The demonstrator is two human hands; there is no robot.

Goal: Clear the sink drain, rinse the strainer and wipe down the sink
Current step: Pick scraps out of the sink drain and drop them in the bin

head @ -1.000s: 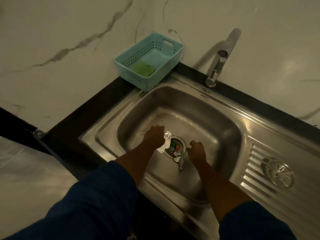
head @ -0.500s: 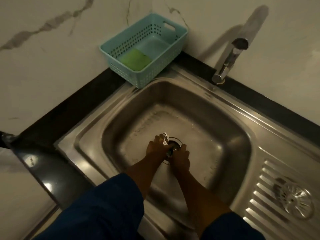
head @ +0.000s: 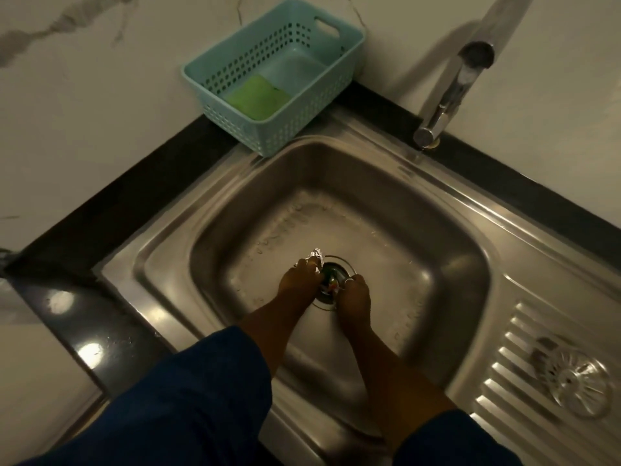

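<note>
1. A white marble wall (head: pixel 100 95) with grey veining stood behind and to the left of where the hands met.
2. A black counter (head: pixel 111 210) ran along the foot of that wall, beyond and left of the grip, glossy with bright light spots.
3. The light was dim and warm.
4. A teal perforated basket (head: pixel 295 105) sat on the counter, far behind the grip.

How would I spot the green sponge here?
Start at the steel sink and follow its far-left corner to the pale blue perforated basket against the marble wall. The green sponge lies flat inside, the only bright green thing there.
</note>
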